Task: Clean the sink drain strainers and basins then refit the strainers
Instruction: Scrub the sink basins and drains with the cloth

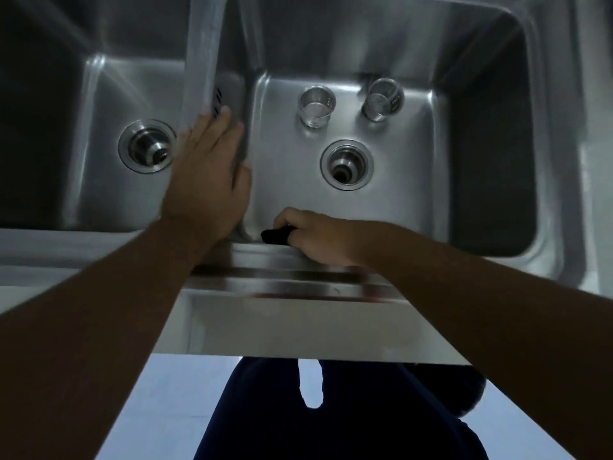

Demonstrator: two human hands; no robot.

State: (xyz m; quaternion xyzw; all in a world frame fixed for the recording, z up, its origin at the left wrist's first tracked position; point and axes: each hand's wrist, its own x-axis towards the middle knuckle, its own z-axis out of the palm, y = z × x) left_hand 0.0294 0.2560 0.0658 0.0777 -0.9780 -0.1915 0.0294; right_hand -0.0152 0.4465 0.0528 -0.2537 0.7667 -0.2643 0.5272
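Sink basins fill the view side by side, both steel: the left basin lies in shadow and the right basin is the one being worked. Between them runs the raised divider, and the person's left hand lies flat on it with straight fingers, bracing rather than holding anything. The right hand reaches over the front rim into the near left corner of the right basin, its fingers curled round a small dark scrubbing pad pressed against the steel. Both drain openings, the left drain and the right drain, stand bare. The two strainer baskets sit upright on the right basin's floor beyond its drain, the left strainer and the right strainer near each other but apart. Basin scrubbing looks to be the step in hand, with refitting not yet begun. Next, the pad probably needs working out of the corner along the walls and floor, round the standing strainers without tipping them.
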